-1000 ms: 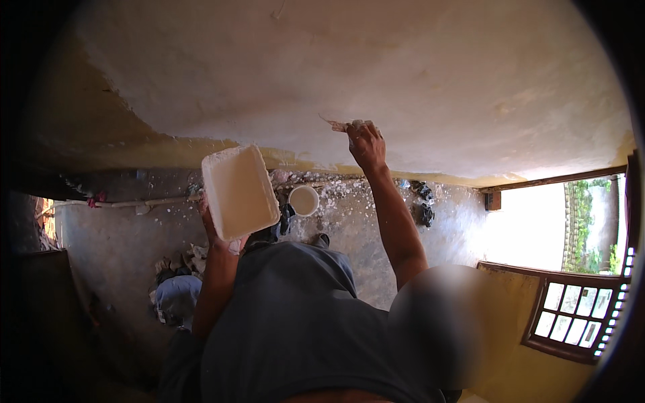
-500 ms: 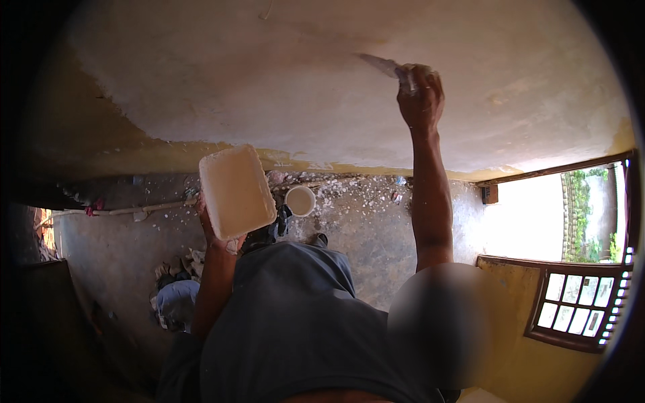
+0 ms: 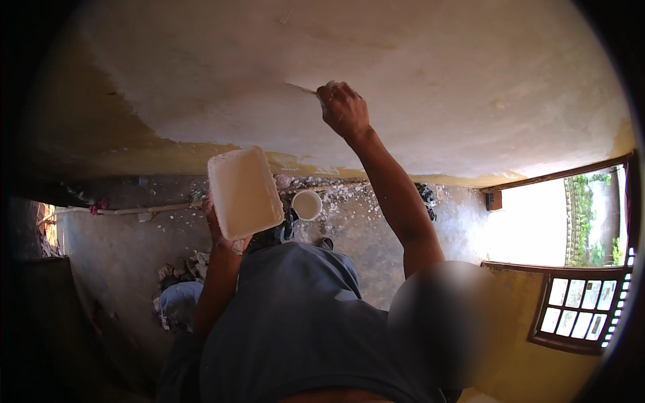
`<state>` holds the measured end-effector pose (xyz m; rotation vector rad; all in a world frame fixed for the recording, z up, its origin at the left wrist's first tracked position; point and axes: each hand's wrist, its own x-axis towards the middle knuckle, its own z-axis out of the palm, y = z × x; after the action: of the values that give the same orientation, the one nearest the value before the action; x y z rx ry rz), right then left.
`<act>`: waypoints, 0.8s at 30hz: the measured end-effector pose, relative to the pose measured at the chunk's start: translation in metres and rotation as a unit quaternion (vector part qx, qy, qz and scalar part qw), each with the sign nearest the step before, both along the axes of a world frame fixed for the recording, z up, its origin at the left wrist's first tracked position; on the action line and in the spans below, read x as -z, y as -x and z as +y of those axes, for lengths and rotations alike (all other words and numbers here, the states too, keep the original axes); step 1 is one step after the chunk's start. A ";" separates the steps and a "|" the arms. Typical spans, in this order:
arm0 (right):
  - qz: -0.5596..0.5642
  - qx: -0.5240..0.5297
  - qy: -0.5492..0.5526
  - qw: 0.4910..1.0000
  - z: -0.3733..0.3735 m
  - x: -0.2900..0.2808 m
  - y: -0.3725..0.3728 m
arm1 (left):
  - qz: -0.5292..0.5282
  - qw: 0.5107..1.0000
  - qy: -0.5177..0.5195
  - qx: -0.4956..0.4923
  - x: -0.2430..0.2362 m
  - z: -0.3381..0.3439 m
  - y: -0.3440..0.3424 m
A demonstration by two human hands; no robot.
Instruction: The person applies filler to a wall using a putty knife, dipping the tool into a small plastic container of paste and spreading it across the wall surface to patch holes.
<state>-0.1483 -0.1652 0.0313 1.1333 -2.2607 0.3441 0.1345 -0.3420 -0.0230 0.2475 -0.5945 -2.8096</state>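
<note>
My left hand (image 3: 220, 232) grips a rectangular off-white tray (image 3: 245, 191) coated with pale, creamy material, holding it at waist height. My right hand (image 3: 341, 107), arm raised, is closed on a flat scraper (image 3: 302, 87) whose thin blade lies at the wall (image 3: 470, 80), which is coated in patchy pale plaster over yellow paint. The blade's edge is hard to make out against the plaster.
Below, a white bucket (image 3: 307, 205), a long pole (image 3: 154, 209), white flakes and dark bundles (image 3: 426, 201) lie on the concrete floor (image 3: 363, 269). A cloth heap (image 3: 181, 302) sits lower left. A bright doorway (image 3: 527, 221) and barred window (image 3: 574, 309) are at the right.
My right hand swung up and to the right with the scraper, then came back leftward and a little down across the wall. The tray has shifted slightly right in the picture.
</note>
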 end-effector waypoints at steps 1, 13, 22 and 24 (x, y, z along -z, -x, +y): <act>-0.017 0.018 0.018 1.000 -0.001 -0.017 0.005 | 0.017 1.000 0.007 0.005 0.002 -0.002 -0.002; 0.050 -0.043 -0.073 0.995 -0.031 -0.125 -0.016 | -0.040 0.998 0.047 -0.003 0.016 -0.010 0.002; 0.166 0.066 0.004 0.984 -0.013 -0.315 0.017 | -0.064 0.998 -0.015 -0.004 -0.004 -0.007 0.008; 0.250 0.104 0.049 0.961 -0.004 -0.374 0.018 | -0.060 0.998 -0.014 -0.003 -0.005 -0.008 0.004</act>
<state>-0.1664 -0.1695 0.4056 0.8090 -1.8664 0.0711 0.1308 -0.3497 -0.0177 0.4251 -0.5792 -2.8141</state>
